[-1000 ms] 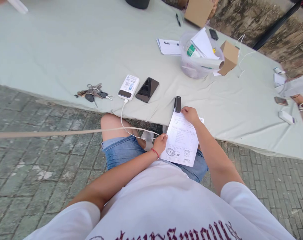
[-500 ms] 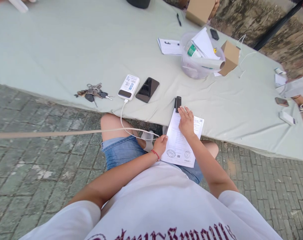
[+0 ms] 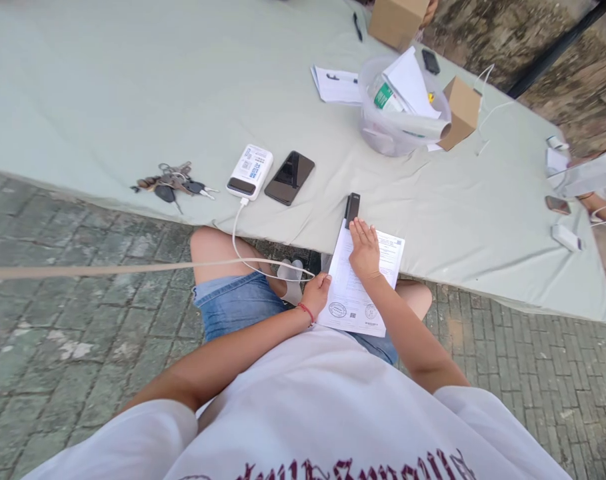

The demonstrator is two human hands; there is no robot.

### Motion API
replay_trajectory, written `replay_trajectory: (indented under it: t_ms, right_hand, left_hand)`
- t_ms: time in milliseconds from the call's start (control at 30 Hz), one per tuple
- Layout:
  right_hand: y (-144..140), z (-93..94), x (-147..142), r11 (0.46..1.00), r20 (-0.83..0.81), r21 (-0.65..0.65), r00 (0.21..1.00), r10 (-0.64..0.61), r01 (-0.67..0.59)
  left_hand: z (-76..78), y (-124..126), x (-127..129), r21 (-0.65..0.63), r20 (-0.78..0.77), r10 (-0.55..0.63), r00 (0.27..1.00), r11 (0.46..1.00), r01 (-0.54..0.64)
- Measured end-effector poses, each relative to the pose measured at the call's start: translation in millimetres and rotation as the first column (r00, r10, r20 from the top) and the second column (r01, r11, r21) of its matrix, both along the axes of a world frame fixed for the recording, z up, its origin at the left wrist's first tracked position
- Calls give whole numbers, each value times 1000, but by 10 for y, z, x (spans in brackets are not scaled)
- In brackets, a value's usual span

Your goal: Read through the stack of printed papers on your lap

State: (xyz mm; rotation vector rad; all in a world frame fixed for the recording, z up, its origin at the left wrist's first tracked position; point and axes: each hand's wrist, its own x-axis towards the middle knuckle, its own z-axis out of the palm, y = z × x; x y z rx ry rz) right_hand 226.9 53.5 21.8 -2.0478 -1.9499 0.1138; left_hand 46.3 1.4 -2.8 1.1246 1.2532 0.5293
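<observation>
Where the sheet of paper [image 3: 357, 293] lay half on the lap and half on the near edge of the bench [image 3: 133, 87], both hands were on it. The left hand [image 3: 317, 293] gripped the lower left edge, fingers closed on the paper. The right hand [image 3: 365, 250] lay flat on the upper half, fingers straight and close together, pressing rather than gripping. Two round stamps showed near the bottom of the sheet.

Just beyond the right fingertips: a small black device [image 3: 352, 207], touching the paper's top edge. To handle the sheet well, it seemed wise to keep the left grip firm and the right palm flat, so the paper stayed smooth over the bench edge.

Further left on the bench: a black phone [image 3: 289, 177], a white power bank [image 3: 249, 172] with a cable [image 3: 243, 250] running down toward the lap, and a bunch of keys [image 3: 170, 184].

Far side: loose papers [image 3: 335, 85], a clear tub [image 3: 400, 110] holding papers, two cardboard boxes [image 3: 460, 110], a pen [image 3: 357, 27].
</observation>
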Motion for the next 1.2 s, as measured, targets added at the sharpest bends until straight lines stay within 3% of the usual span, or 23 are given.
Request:
replay_trajectory:
  t_ms: [200,333,400,467,533,633,733,800,867,967,1067,1200]
  right_hand:
    - [34,63,24,999,-58,-46,998,10,-13]
    - [45,160,25,1000,-96,2,995,-16,16]
    - [-39,207,67,994,-156,67,985,-69,81]
    - [-229,236,167,966,-253,133,950,-182,221]
    - [-528,231,319,893,-358,150,866,-350,424]
    - [-1101,135,559,706,-458,62,649,-608,705]
    - [-1655,-31,644,596,-539,-112,456,-709,795]
    - [-1936,-129,571,582,-655,-262,301,-693,770]
    - [-2114,-182,428,622,-757,-404,136,-639,671]
    - [-2189,-165,228,675,-821,-509,-65,-568,534]
    - [-2131,-100,198,636,-818,-539,-164,-552,552]
    - [-2064,-56,379,622,-822,-528,-164,-545,578]
  left_hand:
    - [33,18,3,-17,23,23,999,1000,-23]
    - [43,4,-23,-25,48,27,998,999,-26]
    - [50,-12,-49,-34,68,21,997,999,-19]
    - [58,-26,-71,-52,93,12,996,999,-7]
    - [61,-33,-77,-65,106,6,994,998,1]
    - [47,-37,-47,-59,111,-3,994,998,10]
    - [7,-47,5,-72,109,-4,994,997,12]
    - [-23,-58,34,-108,108,10,994,994,2]
    - [-43,-67,52,-135,102,32,994,991,-18]
    - [-36,-70,46,-178,119,78,990,982,-56]
    - [8,-72,2,-314,258,100,961,949,-15]
    - [45,-89,-83,-561,482,113,869,801,207]
